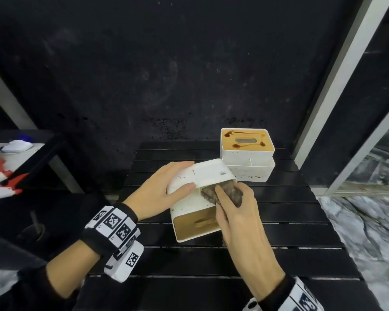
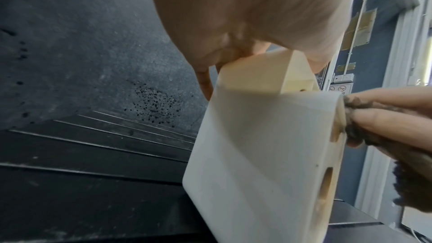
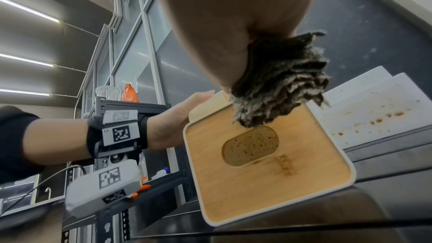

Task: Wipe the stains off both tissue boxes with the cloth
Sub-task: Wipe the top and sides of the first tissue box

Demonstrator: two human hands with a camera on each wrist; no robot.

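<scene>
Right now the near tissue box [image 1: 195, 198] is tipped on its side on the black slatted table [image 1: 279, 232], its wooden lid turned toward the person and its white shell upward. The left hand [image 1: 162, 191] steadies it from the side away from the far box, fingers spread over the upper face and thumb laid along the white wall, curled round the corner. The right hand [image 1: 238, 216] grips a bunched dark cloth [image 1: 225, 194], fingers clamped round it, and presses it onto the white wall just above the lid edge. From the right wrist view the lid shows a faint brown streak [image 3: 286, 164] beside the oval slot, so that face looks only partly cleaned.

Just behind this box, on the side away from the person, the far tissue box [image 1: 247, 153] stands upright on a white tray-like base. Its wooden top carries dark sauce trails [image 1: 231, 133] round the slot, and its front wall shows brown speckles; it looks untouched.

To do this stroke well, I would judge the left hand should hold firm so the tipped box does not skid on the slats, while the cloth runs with even pressure along the wall, then into the seam at the lid, turning to a cleaner fold for the streak. Further off, past the left hand, a shelf holds red and white items [image 1: 0, 178].
</scene>
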